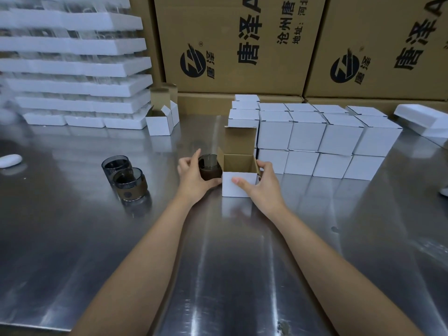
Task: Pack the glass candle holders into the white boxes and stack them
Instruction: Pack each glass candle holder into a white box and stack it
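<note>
Both forearms reach out over steel table (218, 263). Left hand (194, 177) has fingers curled round a smoky glass candle holder (209, 167) with a dark brown band. It is held just outside the open white box (240, 184), against the box's left flap, not yet inside. Right hand (260, 184) grips that box, thumb on the front face, fingers wrapped round the right side. Box stands upright on the table, lid flap up at the back, brown inside.

Left of the grip, well apart: two more candle holders (123, 175) touching each other, mouths up. Further left, a small white oval object (9, 160), can't tell what it is. Just behind and right of the grip: stacked closed white boxes (322, 139), two layers, three at the near-left end. Behind-left of the grip: a couple of empty open boxes (160, 122), then a tall stack of white foam trays (75, 69). One loose foam tray (421, 120) lies far right. Brown printed cartons (237, 44) line the back.
</note>
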The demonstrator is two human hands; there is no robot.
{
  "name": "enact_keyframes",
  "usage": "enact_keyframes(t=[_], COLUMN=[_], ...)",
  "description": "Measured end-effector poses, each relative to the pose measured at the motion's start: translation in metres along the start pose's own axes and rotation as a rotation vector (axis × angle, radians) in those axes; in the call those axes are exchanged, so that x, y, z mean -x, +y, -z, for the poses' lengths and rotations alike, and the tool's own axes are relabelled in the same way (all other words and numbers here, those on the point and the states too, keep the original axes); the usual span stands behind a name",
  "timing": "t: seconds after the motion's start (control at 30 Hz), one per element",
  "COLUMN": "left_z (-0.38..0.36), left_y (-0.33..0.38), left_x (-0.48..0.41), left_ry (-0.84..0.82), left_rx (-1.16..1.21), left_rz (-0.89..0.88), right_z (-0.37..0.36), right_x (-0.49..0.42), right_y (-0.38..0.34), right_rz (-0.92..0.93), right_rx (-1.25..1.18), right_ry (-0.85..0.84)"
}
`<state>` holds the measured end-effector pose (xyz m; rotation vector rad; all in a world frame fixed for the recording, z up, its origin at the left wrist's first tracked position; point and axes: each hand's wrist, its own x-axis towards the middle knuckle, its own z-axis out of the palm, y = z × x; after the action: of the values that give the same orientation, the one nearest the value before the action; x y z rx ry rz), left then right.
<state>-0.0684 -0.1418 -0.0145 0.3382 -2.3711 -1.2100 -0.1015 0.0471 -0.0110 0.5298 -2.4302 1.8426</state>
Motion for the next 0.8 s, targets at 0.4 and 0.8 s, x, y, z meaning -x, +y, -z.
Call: enact_keyframes(t=[0.4, 0.8], left_z=[0.000, 0.018], left_y=[-0.007, 0.049], left_x=[-0.008, 0.014], left_ry=[0.038, 0.405], left_rx=[0.218, 0.627], left_rz=[-0.015, -0.127], right_z=[0.001, -0.003], right_x=[0.001, 0.004], right_y=[-0.003, -0.002], right_rz=[0.002, 0.052], right_rx=[0.011, 0.092], right_ry=[0.007, -0.039])
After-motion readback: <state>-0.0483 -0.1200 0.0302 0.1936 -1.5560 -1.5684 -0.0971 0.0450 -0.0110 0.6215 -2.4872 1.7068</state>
